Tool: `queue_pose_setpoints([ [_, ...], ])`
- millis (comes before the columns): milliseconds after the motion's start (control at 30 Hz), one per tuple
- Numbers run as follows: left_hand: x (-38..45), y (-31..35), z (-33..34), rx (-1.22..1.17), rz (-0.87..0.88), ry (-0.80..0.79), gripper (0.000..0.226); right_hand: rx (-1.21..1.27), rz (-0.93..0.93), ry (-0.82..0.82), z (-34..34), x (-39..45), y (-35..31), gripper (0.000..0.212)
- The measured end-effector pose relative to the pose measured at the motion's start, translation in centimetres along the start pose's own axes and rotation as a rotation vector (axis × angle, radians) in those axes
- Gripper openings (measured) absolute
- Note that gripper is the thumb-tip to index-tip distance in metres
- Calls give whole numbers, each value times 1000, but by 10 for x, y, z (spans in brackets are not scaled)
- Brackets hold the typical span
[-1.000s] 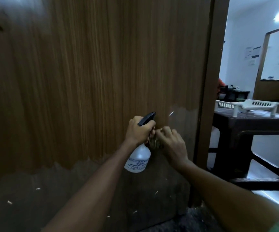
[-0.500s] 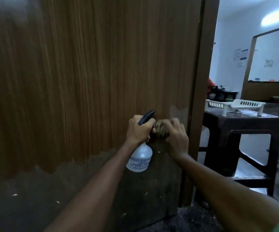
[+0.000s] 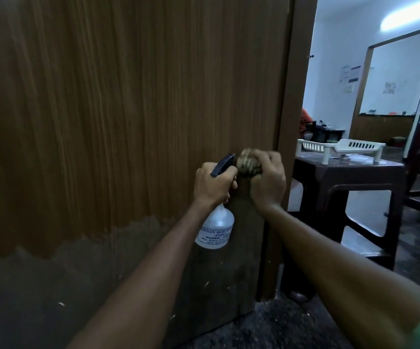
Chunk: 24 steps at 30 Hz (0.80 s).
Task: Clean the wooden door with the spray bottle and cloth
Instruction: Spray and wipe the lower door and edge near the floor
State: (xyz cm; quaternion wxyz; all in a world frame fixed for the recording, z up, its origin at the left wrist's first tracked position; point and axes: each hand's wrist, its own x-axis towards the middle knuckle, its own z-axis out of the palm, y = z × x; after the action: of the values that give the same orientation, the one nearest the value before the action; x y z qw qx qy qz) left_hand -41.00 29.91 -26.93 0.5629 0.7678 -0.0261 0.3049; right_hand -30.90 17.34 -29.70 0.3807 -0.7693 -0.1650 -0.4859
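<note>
The wooden door [image 3: 128, 109] fills the left and middle of the head view; its lower part is dull, grey and speckled. My left hand [image 3: 212, 183] grips the neck of a white spray bottle [image 3: 216, 229] with a black trigger head, its nozzle close to the door. Right beside it, my right hand [image 3: 266, 181] holds a bunched striped cloth [image 3: 248, 165] against the door near its right edge.
The brown door frame [image 3: 294, 96] runs down just right of my hands. Beyond it stands a dark table [image 3: 350, 177] with a white plastic rack [image 3: 339, 147] on top. A whiteboard [image 3: 400, 76] hangs on the far wall. The floor is dark.
My right hand has moved the cloth up and to the right along the door, toward its edge. The left hand keeps holding the bottle. The view has shifted right.
</note>
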Motion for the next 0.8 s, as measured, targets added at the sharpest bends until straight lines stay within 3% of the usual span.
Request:
queue_pose_setpoints([
  [100, 0, -1, 6, -26, -7, -1, 27, 61, 56, 91, 4, 15, -4, 51],
  [300, -3, -18, 18, -9, -12, -12, 31, -137, -116, -181, -2, -48, 49, 49],
  [467, 2, -23, 24, -14, 9, -16, 29, 13, 67, 46, -8, 38, 22, 51],
  [567, 2, -28, 28, 11, 25, -17, 29, 6, 6, 68, -7, 44, 26, 53],
  [800, -11, -44, 46, 110, 5, -41, 31, -118, -136, -302, -10, -44, 84, 54],
])
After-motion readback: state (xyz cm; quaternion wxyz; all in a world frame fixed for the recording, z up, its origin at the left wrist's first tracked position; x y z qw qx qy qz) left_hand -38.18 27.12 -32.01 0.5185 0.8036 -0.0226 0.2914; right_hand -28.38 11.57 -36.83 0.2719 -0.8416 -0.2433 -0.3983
